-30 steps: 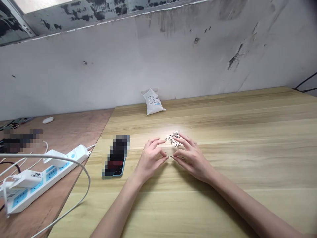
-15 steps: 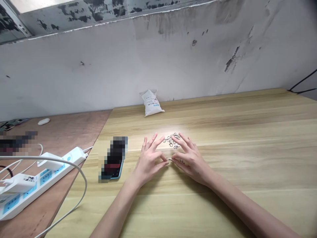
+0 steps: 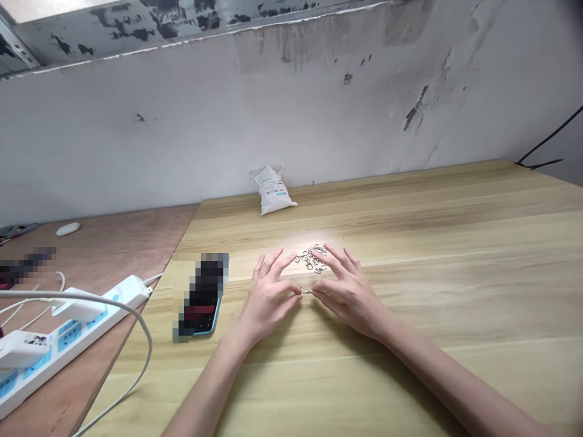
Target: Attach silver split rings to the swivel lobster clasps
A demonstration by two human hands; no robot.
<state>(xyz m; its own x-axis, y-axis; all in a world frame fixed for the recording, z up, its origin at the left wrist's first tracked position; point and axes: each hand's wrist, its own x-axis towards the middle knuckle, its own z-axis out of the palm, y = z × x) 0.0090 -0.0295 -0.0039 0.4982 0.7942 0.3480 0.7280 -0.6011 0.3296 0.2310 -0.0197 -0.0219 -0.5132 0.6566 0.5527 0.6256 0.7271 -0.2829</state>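
Between my two hands is a small silver keychain clasp (image 3: 307, 292), held just over the wooden table. My left hand (image 3: 269, 298) pinches its left end between thumb and index finger, the other fingers raised and spread. The clasp's right end is in the pinch of my right hand (image 3: 347, 290), whose other fingers also stand apart. Just beyond the fingertips lies a loose pile of silver clasps and rings (image 3: 310, 260), partly covered by my right fingers. A bit of shiny metal (image 3: 330, 294) shows beneath my right hand, too small to make out.
A white plastic packet (image 3: 274, 191) lies near the wall. To the left is a phone in a blue case (image 3: 210, 321), its screen blurred. A white power strip (image 3: 122, 292) with chargers and a looping white cable (image 3: 149, 346) occupies the left side.
The whole scene has shifted slightly left as the camera turned. My hands keep their pinch on the clasp, with slightly more of it showing between the fingertips.
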